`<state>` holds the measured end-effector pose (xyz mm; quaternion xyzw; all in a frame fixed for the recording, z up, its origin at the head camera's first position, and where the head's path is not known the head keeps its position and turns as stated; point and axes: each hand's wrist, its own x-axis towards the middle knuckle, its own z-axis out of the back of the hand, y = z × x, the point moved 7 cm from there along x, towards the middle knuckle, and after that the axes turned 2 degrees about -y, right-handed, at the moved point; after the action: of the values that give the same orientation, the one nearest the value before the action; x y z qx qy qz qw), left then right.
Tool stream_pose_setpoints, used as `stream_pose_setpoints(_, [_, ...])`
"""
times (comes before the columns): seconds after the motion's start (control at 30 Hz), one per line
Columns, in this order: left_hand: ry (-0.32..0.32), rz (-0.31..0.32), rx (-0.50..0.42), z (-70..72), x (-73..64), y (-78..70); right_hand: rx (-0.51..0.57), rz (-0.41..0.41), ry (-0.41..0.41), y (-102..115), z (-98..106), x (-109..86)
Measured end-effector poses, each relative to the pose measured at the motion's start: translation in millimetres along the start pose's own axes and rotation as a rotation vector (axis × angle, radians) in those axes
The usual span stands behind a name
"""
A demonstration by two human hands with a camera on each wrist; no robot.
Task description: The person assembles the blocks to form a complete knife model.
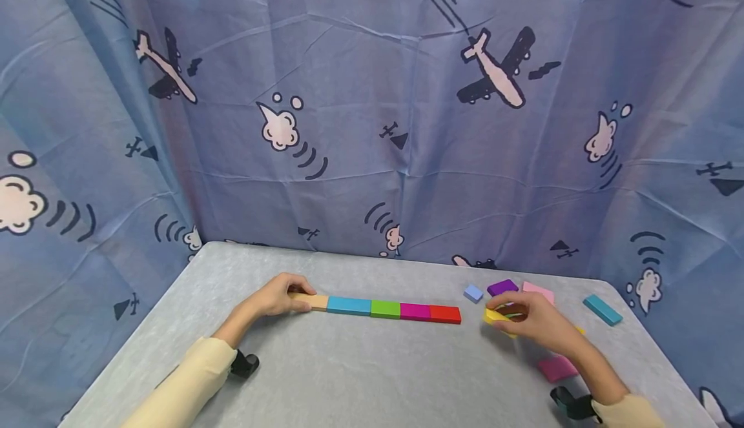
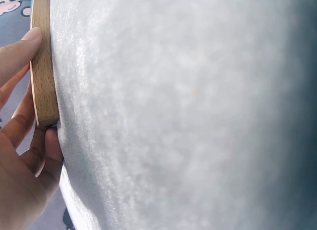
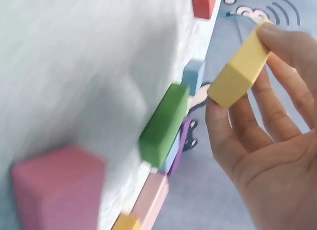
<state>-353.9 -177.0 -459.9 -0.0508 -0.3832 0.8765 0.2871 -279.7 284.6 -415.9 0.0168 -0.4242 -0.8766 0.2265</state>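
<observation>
A straight row of blocks lies on the table: a plain wooden block (image 1: 315,301) at the left end, then a blue block (image 1: 349,306), a green block (image 1: 385,310), a magenta block (image 1: 415,312) and a red block (image 1: 445,314). My left hand (image 1: 274,295) grips the wooden block, thumb on its near side and fingers around its far side and left end. Right of the red block, my right hand (image 1: 543,321) pinches a yellow block (image 3: 240,66) between thumb and fingers. The yellow block is tilted and held above the table, apart from the row.
Loose blocks lie around my right hand: a small light blue block (image 1: 473,293), a purple block (image 1: 502,286), a pink block (image 1: 539,290), a teal block (image 1: 602,310), a dark pink block (image 1: 558,368) and another green block (image 3: 166,126). A patterned curtain (image 1: 349,157) hangs behind the table (image 1: 372,376).
</observation>
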Motion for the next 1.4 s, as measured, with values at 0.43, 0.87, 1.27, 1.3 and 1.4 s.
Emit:
stream_pose_setpoints(0.43, [0.005,-0.005,-0.027,0.3,1.3,-0.2,0.153,0.033,0.062,24.4,-29.5,26.5])
stream_pose_setpoints(0.87, [-0.003,-0.012,-0.021,1.0,0.9,-1.3,0.13,0.067,0.123,32.3,-65.5,52.2])
stream_pose_setpoints(1.27, [0.005,0.0,-0.043,-0.2,2.1,2.2,0.115,0.152,0.152,50.3,-98.7,77.8])
stream_pose_setpoints(1.3, [0.005,0.0,-0.045,-0.1,2.1,1.9,0.11,0.152,0.157,50.6,-101.5,79.5])
stream_pose_setpoints(1.4, [0.005,0.004,-0.053,0.0,1.8,0.9,0.108,0.17,0.176,54.6,-109.6,84.2])
